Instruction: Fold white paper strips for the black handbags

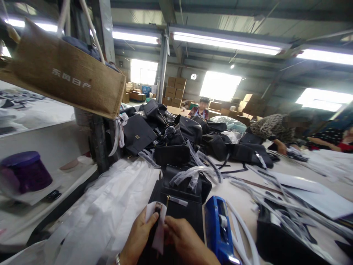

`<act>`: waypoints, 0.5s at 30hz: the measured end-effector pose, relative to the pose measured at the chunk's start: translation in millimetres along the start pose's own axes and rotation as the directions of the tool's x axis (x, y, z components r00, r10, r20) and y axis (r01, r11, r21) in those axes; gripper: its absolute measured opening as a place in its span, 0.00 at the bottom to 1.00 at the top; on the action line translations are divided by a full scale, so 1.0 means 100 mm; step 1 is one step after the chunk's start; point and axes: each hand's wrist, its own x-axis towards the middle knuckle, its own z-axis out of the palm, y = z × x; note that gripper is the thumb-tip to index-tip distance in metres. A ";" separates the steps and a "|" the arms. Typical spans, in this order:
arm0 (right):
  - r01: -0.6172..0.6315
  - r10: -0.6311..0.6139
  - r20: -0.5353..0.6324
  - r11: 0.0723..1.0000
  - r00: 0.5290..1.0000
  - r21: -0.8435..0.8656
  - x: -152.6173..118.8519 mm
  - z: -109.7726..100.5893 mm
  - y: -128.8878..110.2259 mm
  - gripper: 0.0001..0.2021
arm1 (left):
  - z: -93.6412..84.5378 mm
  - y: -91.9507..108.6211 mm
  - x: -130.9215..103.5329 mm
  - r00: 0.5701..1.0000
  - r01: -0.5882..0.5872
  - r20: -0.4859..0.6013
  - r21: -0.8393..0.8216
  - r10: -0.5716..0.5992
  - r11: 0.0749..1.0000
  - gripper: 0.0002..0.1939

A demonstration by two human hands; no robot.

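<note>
My left hand pinches a piece of white wrapping sheet together with a dark strap end that carries a small metal buckle, the thumb pressed on the strap. On the other side of the sheet, my right hand has its thumb and fingers closed at the edge; the fingertips are partly hidden. Under both hands lies a black leather bag with a zip pull and clear plastic film around its handle. Close to my right hand stands a blue tape dispenser.
Black bags are heaped further up the table. White sheets lie at left, plastic-wrapped straps at right. A brown hanging bag and a post stand at left. Co-workers are across and at right.
</note>
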 end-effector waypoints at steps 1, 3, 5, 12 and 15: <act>0.001 -0.001 0.013 0.999 1.000 0.037 0.02 -0.06 -0.03 0.12 | 0.01 0.01 0.00 1.000 -0.002 0.026 0.000 0.002 1.000 0.19; -0.008 0.006 0.016 0.994 1.000 0.107 0.06 -0.13 -0.05 0.09 | 0.01 0.02 0.00 0.998 -0.020 0.061 -0.010 0.020 1.000 0.19; -0.023 0.022 0.008 0.984 1.000 0.175 0.13 -0.15 -0.01 0.07 | 0.01 0.02 0.00 0.995 -0.038 0.095 -0.025 0.041 0.999 0.20; 0.005 0.040 -0.154 0.958 0.987 0.285 0.30 -0.09 0.23 0.05 | -0.02 0.06 -0.01 0.983 -0.126 0.147 0.080 0.113 0.989 0.18; 0.003 0.052 -0.156 0.943 0.986 0.334 0.33 -0.08 0.22 0.08 | 0.00 0.10 0.00 0.979 -0.148 0.160 0.115 0.129 0.982 0.17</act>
